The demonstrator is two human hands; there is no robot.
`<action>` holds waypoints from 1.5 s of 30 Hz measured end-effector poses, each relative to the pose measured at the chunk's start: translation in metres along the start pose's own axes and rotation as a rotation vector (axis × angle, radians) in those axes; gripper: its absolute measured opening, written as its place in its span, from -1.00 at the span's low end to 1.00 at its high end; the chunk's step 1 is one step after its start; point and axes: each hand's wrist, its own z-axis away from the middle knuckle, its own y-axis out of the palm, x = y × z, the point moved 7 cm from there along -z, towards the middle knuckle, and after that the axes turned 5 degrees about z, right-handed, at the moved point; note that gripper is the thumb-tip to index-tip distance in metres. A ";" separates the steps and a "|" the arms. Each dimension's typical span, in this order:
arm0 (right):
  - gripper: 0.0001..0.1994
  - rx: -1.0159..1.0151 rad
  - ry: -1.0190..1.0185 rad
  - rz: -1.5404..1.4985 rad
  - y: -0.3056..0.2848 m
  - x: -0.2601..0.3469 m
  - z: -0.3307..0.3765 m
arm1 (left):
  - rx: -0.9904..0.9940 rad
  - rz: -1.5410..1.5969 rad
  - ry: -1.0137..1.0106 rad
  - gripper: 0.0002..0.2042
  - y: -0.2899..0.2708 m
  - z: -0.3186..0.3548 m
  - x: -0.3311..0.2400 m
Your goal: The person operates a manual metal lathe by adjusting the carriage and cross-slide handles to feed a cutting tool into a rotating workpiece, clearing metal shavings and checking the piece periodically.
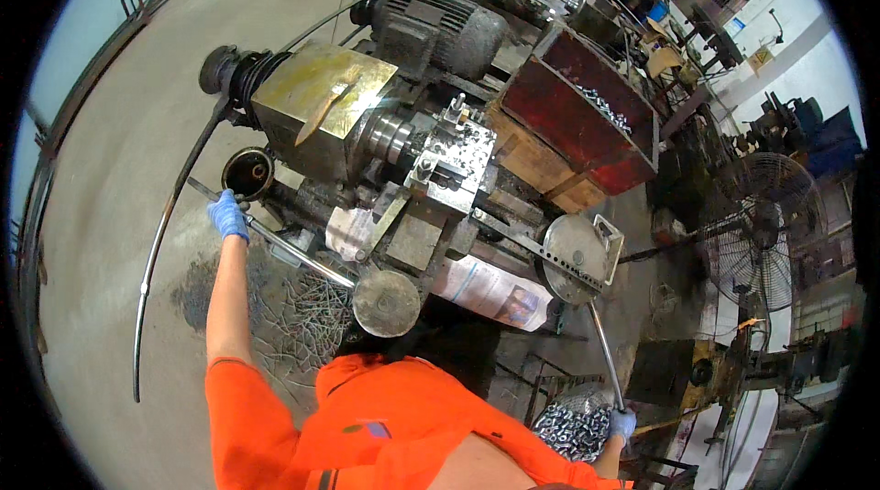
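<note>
My left hand (pixel 229 215), in a blue glove, is wrapped round a long steel lever (pixel 302 256) that slants to a round metal hub (pixel 387 303) at the front of a greasy machine. Low on the right, my gloved right hand (pixel 622 424) is closed on the lower end of a second steel lever (pixel 605 352). That one reaches up to a large metal disc (pixel 566 250) at the machine's right end. Between them lies the steel fixture block (pixel 458 160), strewn with chips, facing the round spindle nose (pixel 392 137). Whether the fixture holds a workpiece, I cannot tell.
A dark electric motor (pixel 440 22) sits behind the brass-coloured headstock cover (pixel 321 87). A red bin (pixel 577 105) holds small metal parts. Shiny parts fill a basket (pixel 573 430) near my right hand. Metal scrap (pixel 302 320) litters the floor; a large fan (pixel 765 229) stands right.
</note>
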 end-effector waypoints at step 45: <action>-0.62 0.029 0.204 0.084 -0.014 0.005 0.080 | 0.012 0.093 0.007 -0.89 -0.001 -0.011 0.007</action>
